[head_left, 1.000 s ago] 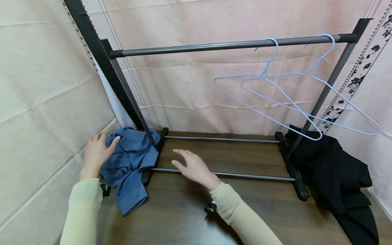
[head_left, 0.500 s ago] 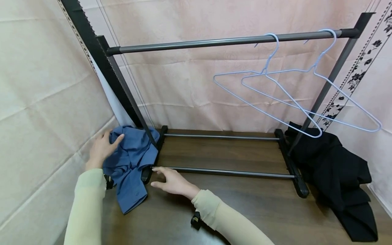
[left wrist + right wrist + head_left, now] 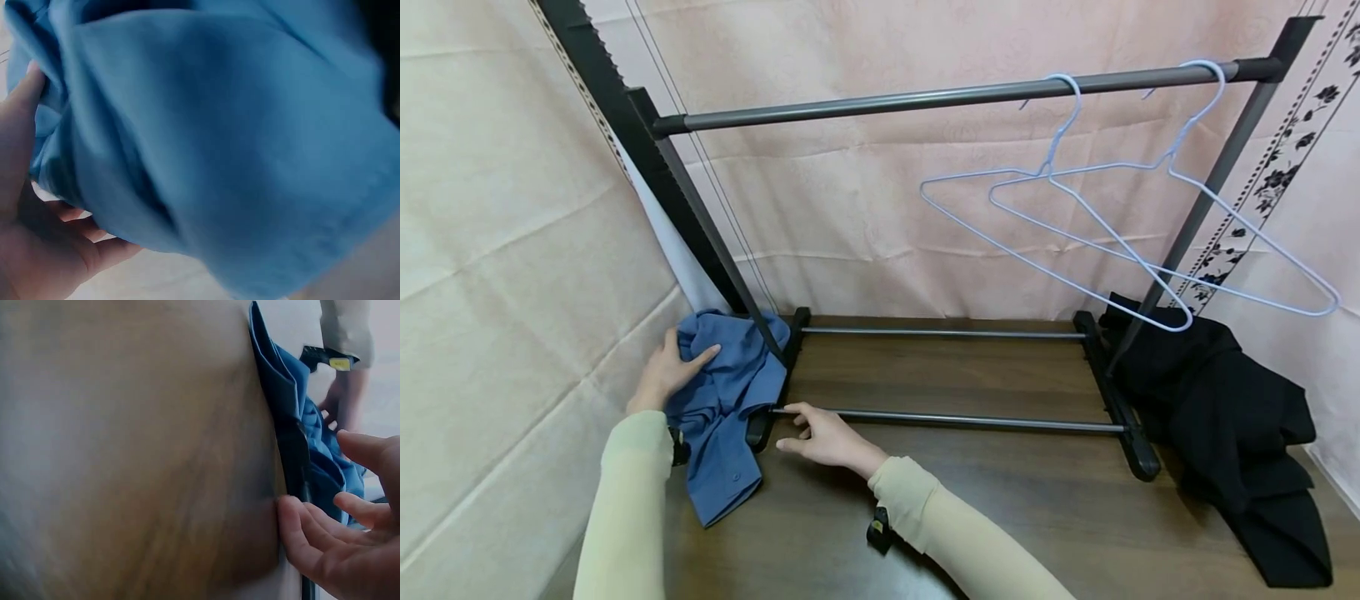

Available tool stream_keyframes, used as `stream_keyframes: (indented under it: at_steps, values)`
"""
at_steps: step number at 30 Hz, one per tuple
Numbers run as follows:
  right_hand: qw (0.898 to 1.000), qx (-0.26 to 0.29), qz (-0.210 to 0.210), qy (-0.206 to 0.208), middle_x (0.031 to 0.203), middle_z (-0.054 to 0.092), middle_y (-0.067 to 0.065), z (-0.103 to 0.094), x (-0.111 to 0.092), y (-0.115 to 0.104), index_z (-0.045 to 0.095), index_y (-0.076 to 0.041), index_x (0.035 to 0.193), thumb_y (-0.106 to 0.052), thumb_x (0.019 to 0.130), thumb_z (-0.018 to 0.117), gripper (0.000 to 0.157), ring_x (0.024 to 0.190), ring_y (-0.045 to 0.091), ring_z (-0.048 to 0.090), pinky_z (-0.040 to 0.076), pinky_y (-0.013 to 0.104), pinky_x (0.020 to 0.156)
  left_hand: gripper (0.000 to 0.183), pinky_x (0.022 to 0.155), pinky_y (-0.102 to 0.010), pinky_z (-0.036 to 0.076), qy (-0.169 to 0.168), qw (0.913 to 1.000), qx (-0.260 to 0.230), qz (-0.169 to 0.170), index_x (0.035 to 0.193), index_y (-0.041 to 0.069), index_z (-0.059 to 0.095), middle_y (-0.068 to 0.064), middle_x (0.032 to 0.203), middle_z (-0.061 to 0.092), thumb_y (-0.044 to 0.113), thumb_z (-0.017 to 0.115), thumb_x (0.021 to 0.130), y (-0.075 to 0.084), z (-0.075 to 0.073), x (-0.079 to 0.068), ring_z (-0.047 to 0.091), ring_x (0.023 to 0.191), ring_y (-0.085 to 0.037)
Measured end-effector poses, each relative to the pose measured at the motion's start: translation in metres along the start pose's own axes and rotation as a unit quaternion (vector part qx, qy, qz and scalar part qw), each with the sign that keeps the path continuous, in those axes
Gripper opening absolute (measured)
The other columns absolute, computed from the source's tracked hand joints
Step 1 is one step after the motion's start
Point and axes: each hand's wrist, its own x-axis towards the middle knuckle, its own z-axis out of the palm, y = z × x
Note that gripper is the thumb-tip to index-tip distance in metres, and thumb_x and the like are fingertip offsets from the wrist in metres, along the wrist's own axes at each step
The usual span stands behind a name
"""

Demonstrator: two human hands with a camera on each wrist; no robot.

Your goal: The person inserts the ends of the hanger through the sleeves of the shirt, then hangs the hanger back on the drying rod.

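Observation:
A crumpled blue garment (image 3: 722, 392) with a small button near its lower end lies at the left foot of a black clothes rack (image 3: 857, 104). My left hand (image 3: 668, 373) is at its left side, thumb over the cloth. In the left wrist view, that hand's fingers (image 3: 75, 222) pass behind the blue cloth, with a wide gap to the thumb. My right hand (image 3: 827, 437) is just right of the garment, by the rack's front lower bar (image 3: 970, 421), its fingers loosely bent. Nothing lies between those fingers in the right wrist view.
Two light-blue wire hangers (image 3: 1120, 242) hang on the right part of the top bar. A black garment (image 3: 1225, 417) is heaped at the rack's right foot. Pale cloth (image 3: 850, 225) covers the walls behind and beside the brown wooden surface (image 3: 820, 533).
My left hand has moved right against the blue garment, and its left edge has shifted slightly inward. My right hand has come left and down to the front lower bar.

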Motion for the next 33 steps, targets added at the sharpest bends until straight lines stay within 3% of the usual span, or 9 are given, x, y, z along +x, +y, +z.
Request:
stream_keyframes:
  at_steps: [6,11,18,23,29,33]
  values:
    - [0.997,0.074,0.031,0.007,0.128,0.064,0.015,-0.003,0.003,0.008,0.049,-0.01,0.148,-0.031,0.096,0.071,0.059,0.101,0.017,0.067,0.055,0.026,0.068,0.095,0.103,-0.068,0.034,0.018,0.9995,-0.024,-0.008,0.156,-0.002,0.008,-0.047,0.144,0.03,0.055,0.058,0.098,-0.01,0.008,-0.001,0.036,0.129,-0.061]
    - [0.996,0.084,0.034,0.012,0.125,0.066,0.015,-0.002,0.004,0.012,0.051,-0.009,0.146,-0.03,0.096,0.071,0.058,0.098,0.015,0.067,0.055,0.025,0.064,0.081,0.104,-0.066,0.034,0.021,0.9977,-0.064,-0.009,0.151,0.001,0.016,-0.043,0.145,0.033,0.04,0.063,0.099,-0.016,0.012,-0.001,0.036,0.131,-0.059]
    - [0.994,0.1,0.036,0.024,0.12,0.068,0.013,-0.003,0.005,0.013,0.051,-0.008,0.146,-0.027,0.098,0.069,0.054,0.075,0.02,0.069,0.055,0.027,0.063,0.067,0.105,-0.067,0.03,0.021,0.9941,-0.106,-0.002,0.15,0.002,0.024,-0.039,0.15,0.031,0.018,0.063,0.098,-0.022,0.01,-0.008,0.03,0.136,-0.058]
    - [0.993,0.11,0.041,0.03,0.114,0.07,0.01,-0.004,0.007,0.013,0.052,-0.008,0.145,-0.028,0.099,0.067,0.052,0.07,0.021,0.068,0.056,0.029,0.062,0.064,0.102,-0.067,0.03,0.012,0.9931,-0.117,0.01,0.148,0.0,0.025,-0.04,0.149,0.03,0.019,0.061,0.099,-0.021,0.008,-0.024,0.03,0.135,-0.057]
    - [0.989,0.139,0.05,0.03,0.113,0.07,0.009,-0.004,0.008,0.011,0.054,-0.011,0.143,-0.031,0.1,0.065,0.049,0.08,0.021,0.068,0.058,0.032,0.063,0.056,0.1,-0.06,0.031,-0.001,0.9851,-0.169,0.031,0.138,-0.002,0.024,-0.036,0.142,0.033,0.021,0.06,0.101,-0.019,0.005,-0.049,0.034,0.128,-0.048]
    - [0.984,0.166,0.052,0.032,0.114,0.07,0.01,-0.003,0.007,0.011,0.055,-0.011,0.143,-0.033,0.103,0.06,0.045,0.09,0.022,0.069,0.058,0.033,0.064,0.075,0.106,-0.063,0.026,-0.018,0.9812,-0.192,0.003,0.152,0.005,0.007,-0.043,0.151,0.017,0.029,0.058,0.102,-0.015,0.004,-0.063,0.023,0.139,-0.053]
